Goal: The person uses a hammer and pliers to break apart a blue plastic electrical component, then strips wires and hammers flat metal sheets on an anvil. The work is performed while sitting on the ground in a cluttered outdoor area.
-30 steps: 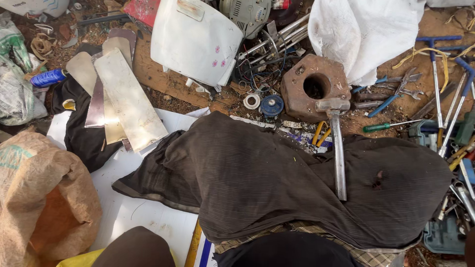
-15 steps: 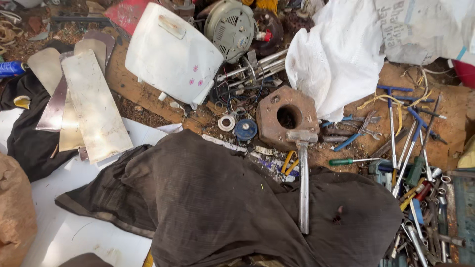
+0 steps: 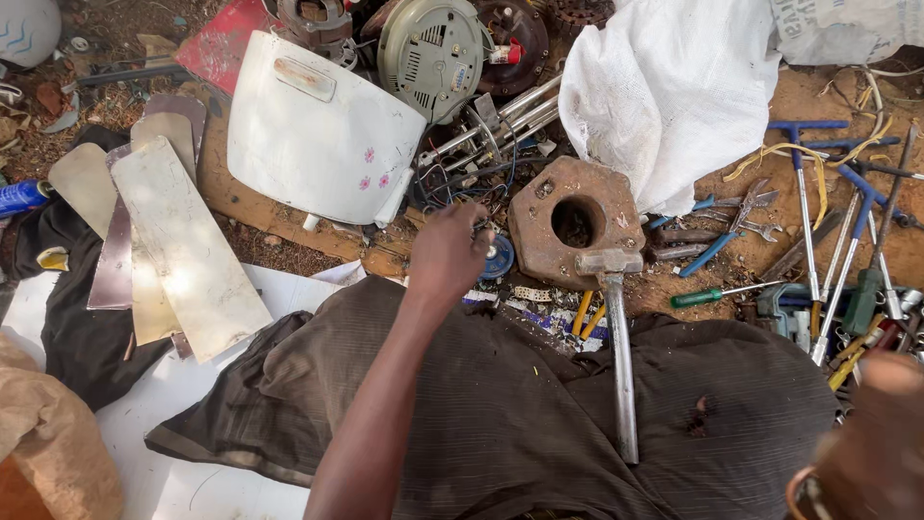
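Here the left hand (image 3: pixel 448 252) reaches out over a dark cloth (image 3: pixel 539 404) spread on the ground, its fingers curled down at a small blue disc (image 3: pixel 498 258) that lies just beside a rusty metal block (image 3: pixel 576 220) with a round hole. Whether the grip is already closed on the disc I cannot tell — the fingertips are hidden behind the knuckles, and the disc still seems to rest on the ground, so the pickup looks barely begun. A hammer (image 3: pixel 619 337) lies untouched with its head against the block and its handle across the cloth. The right hand (image 3: pixel 871 433) shows only as a blurred shape at the lower right corner, cut off by the frame; something ring-like sits at its edge, but its grip is impossible to read. Around lie pale fan blades (image 3: pixel 183 250), a white plastic cover (image 3: pixel 318 135), a grey motor housing (image 3: pixel 431 50), a white sack (image 3: pixel 664 96) and blue-handled tools (image 3: pixel 818 202) — many half buried in clutter.
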A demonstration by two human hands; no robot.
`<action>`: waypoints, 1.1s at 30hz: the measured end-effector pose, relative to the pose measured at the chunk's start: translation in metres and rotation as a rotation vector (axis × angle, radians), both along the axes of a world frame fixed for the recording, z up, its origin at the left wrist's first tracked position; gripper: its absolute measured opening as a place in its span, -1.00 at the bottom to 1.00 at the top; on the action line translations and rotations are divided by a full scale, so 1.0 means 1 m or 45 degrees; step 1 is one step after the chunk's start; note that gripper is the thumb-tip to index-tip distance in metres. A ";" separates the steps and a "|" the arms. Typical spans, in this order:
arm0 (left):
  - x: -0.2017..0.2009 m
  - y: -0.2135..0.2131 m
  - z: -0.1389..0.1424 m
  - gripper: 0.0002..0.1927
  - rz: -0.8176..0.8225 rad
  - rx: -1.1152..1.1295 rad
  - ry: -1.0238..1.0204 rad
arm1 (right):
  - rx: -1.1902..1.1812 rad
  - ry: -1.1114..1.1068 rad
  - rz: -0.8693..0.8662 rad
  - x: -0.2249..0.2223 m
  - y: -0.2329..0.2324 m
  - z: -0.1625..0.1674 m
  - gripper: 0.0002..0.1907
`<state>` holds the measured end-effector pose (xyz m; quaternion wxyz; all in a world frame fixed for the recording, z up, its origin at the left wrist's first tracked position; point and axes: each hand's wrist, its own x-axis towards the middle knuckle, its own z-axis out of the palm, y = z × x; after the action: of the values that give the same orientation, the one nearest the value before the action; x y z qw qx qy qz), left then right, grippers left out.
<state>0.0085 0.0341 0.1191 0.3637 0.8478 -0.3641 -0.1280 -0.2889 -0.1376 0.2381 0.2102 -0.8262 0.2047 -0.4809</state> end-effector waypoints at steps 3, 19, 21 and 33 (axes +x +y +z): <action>-0.014 -0.027 -0.092 -0.34 -0.160 0.391 -0.013 | 0.213 0.257 -0.014 0.017 0.018 -0.049 -0.71; 0.021 -0.021 -0.128 -0.35 0.096 -0.543 1.476 | 1.180 0.576 0.080 0.048 0.061 -0.139 -0.70; 0.029 -0.014 -0.127 -0.37 0.131 -0.863 1.707 | 1.094 0.761 0.151 0.080 0.065 -0.148 -0.68; 0.064 0.008 -0.123 -0.57 0.433 -1.662 1.733 | -0.052 1.446 0.547 0.255 0.105 -0.221 -0.55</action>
<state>0.0729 0.0423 -0.0039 0.9118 0.2632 0.0537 -0.3107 -0.0343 -0.0329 0.0169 0.1445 -0.9803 0.1044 0.0845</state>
